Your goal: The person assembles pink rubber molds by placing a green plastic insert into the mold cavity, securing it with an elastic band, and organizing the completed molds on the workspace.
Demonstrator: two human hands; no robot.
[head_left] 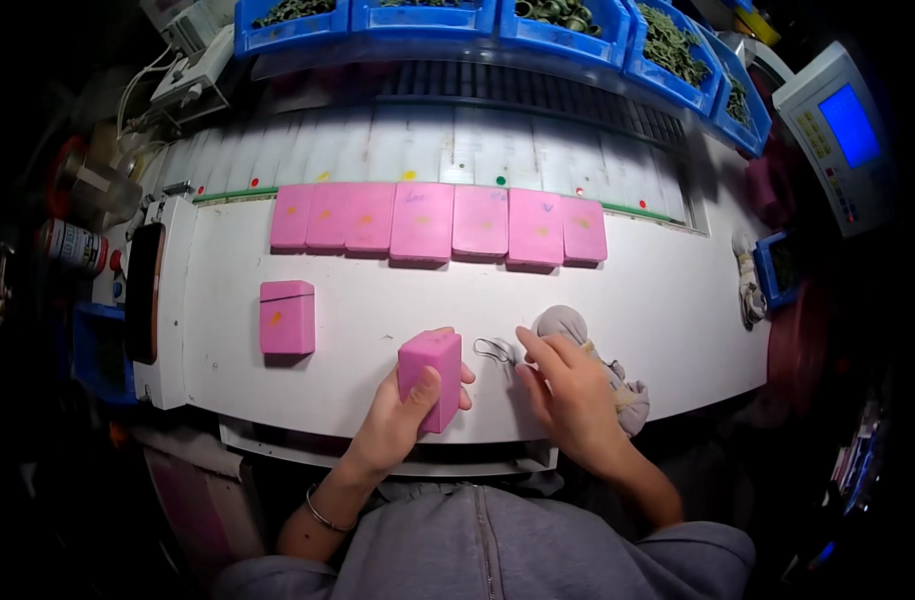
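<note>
My left hand grips a pink rectangular block, thumb on its near face and fingers behind. The block is held tilted above the white table. To its right lies a thin dark loop, like a band or a bent wire; I cannot tell which. My right hand hovers just right of that loop, fingers apart, with nothing visible in them. A grey cloth bundle lies behind and beside this hand, partly hidden by it.
Several pink blocks stand side by side at the back. Another pink block with a dark band sits at left. Blue bins of small greenish pieces line the far side. A phone lies left; a device with a blue screen stands right.
</note>
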